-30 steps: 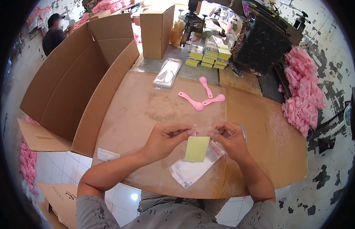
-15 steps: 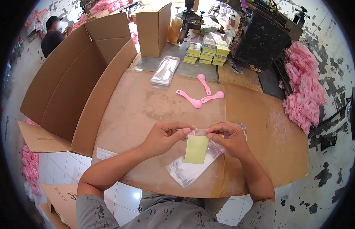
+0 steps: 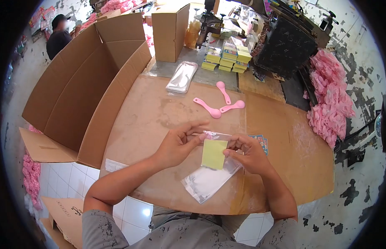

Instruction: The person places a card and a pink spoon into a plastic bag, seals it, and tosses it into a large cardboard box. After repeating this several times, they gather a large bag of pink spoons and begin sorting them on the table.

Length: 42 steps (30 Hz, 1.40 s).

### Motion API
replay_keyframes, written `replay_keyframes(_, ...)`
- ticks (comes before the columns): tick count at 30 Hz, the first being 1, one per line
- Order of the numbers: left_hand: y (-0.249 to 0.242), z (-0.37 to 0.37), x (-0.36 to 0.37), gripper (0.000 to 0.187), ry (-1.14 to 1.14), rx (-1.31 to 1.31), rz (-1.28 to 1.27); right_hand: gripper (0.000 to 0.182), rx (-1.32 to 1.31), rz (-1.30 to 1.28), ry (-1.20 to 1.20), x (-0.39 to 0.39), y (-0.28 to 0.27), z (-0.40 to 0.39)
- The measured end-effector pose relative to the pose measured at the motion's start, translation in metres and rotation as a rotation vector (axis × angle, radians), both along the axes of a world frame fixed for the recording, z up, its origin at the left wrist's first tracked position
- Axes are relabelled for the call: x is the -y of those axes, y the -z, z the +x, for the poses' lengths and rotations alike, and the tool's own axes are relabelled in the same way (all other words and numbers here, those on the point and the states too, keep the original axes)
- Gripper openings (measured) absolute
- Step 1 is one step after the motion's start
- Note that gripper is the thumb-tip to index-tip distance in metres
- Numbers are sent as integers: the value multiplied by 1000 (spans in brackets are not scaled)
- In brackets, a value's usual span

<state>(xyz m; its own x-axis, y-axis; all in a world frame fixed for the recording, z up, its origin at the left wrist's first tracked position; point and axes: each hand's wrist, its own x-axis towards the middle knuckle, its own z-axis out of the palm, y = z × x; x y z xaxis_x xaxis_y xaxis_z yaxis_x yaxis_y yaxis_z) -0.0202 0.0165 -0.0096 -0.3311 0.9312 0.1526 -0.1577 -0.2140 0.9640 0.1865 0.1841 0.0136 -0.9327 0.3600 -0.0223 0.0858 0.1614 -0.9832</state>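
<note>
My left hand [image 3: 176, 143] pinches the upper left corner of a small clear plastic bag [image 3: 220, 135] between thumb and fingertips, the other fingers loosely curled. A pale yellow card [image 3: 213, 154] sits upright at the bag, with clear film showing above its top edge. On the right side, my right hand [image 3: 250, 154] grips the card and bag edge between thumb and bent fingers. Directly below lies a pile of clear bags [image 3: 203, 184] on the cardboard-covered table [image 3: 160, 112]. Printed cards [image 3: 264, 144] lie partly hidden behind my right hand.
Three pink spoons [image 3: 209, 108] lie ahead of my hands. Beyond them are another clear bag stack [image 3: 182, 77] and piled yellow-edged cards [image 3: 228, 54]. A big open carton [image 3: 114, 99] stands left, pink bundles [image 3: 330, 95] right. A person [image 3: 58, 37] is at the far left.
The card and bag have moved slightly up. My right hand has shifted from the bag's top edge down to the card's right side; my left fingers have lifted and spread a little.
</note>
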Motion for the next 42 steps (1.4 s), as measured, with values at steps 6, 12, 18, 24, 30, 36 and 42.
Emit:
replay_keyframes(6, 2, -14, 8, 31, 133, -137, -91, 27, -96, 104, 26, -9, -19, 4)
replay_keyframes(12, -79, -56, 19, 63, -599, 273, 510, 36, 88, 773, 203, -66, -29, 40)
replay_keyframes(18, 7, -15, -2, 37, -208, -417, -131, 37, 203, 870, 136, -91, 3, 67)
replay_keyframes(24, 30, 31, -12, 32, -92, -1070, 62, 24, 187, 784, 222, -92, 5, 66)
replay_keyframes(30, 28, 29, -15, 21, -37, -758, -54, 15, 27, 408, 213, -85, 0, 80)
replay_keyframes(36, 26, 29, -12, 15, -59, -772, -83, 20, -81, 291, -175, -34, -1, 51)
replay_keyframes(42, 28, 24, -7, 14, -23, -444, -154, 22, -5, 492, -245, -25, 9, 41)
